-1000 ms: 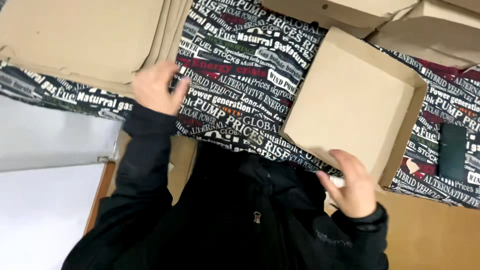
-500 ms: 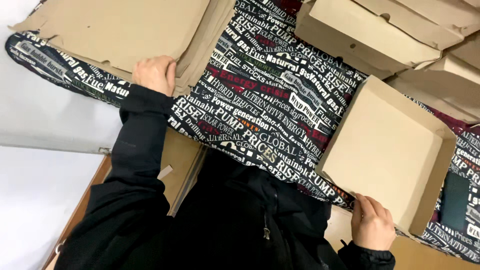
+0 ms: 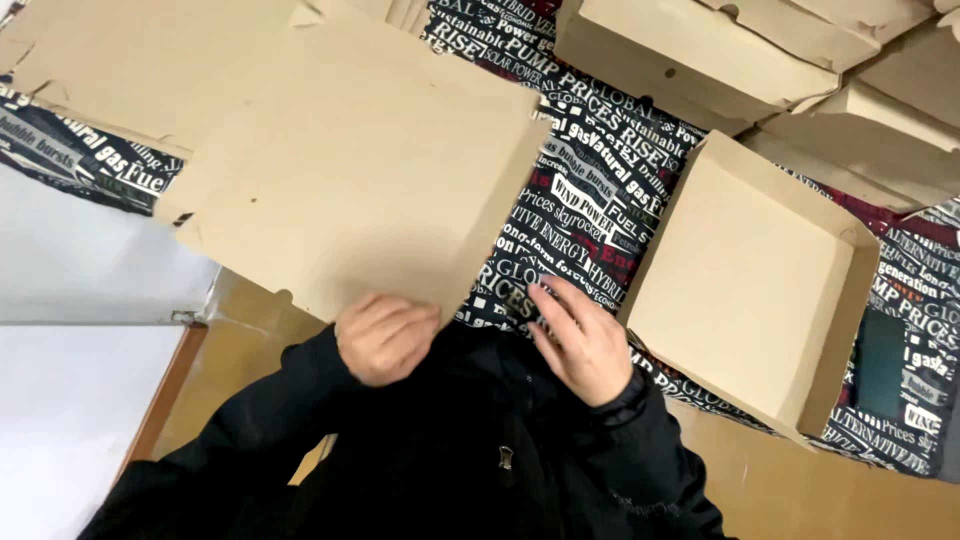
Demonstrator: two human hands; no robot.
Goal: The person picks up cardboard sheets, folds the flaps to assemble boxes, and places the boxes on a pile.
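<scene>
I clamp my left grip [image 3: 385,335] on the flat cardboard sheet [image 3: 350,190], left of the open box [image 3: 750,290]. My right grip [image 3: 580,340] hovers open. I think folding starts now.

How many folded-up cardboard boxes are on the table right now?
3 at least: an open box beside the right hand, a closed box at top, another box top right. More may be cut off.

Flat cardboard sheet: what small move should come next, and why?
Probably bring the right hand across to grip the flat cardboard sheet. Only the left hand holds its near edge; the right rests open on the printed cloth, beside the folded open box.
</scene>
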